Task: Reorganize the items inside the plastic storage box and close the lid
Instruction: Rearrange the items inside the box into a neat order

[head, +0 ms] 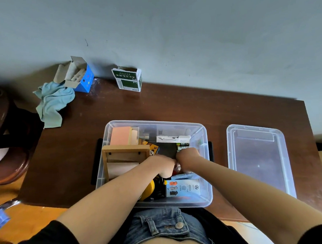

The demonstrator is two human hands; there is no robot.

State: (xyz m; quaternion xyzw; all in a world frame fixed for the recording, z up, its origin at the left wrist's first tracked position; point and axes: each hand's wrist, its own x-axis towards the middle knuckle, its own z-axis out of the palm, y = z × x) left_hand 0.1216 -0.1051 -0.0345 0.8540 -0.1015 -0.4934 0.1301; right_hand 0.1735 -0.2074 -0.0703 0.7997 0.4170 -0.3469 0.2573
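The plastic storage box (153,126) sits mid-table (174,106) before us, crowded. Our left hand (163,162) and right hand (187,154) meet inside, fingers curled under; we cannot tell what they grip. We should lift items straight up, clear of the walls. The lid (258,159) waits just right, near the table's edge.

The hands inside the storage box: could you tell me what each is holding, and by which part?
It cannot be told: both the left hand and right hand curl downward, fingers hidden.
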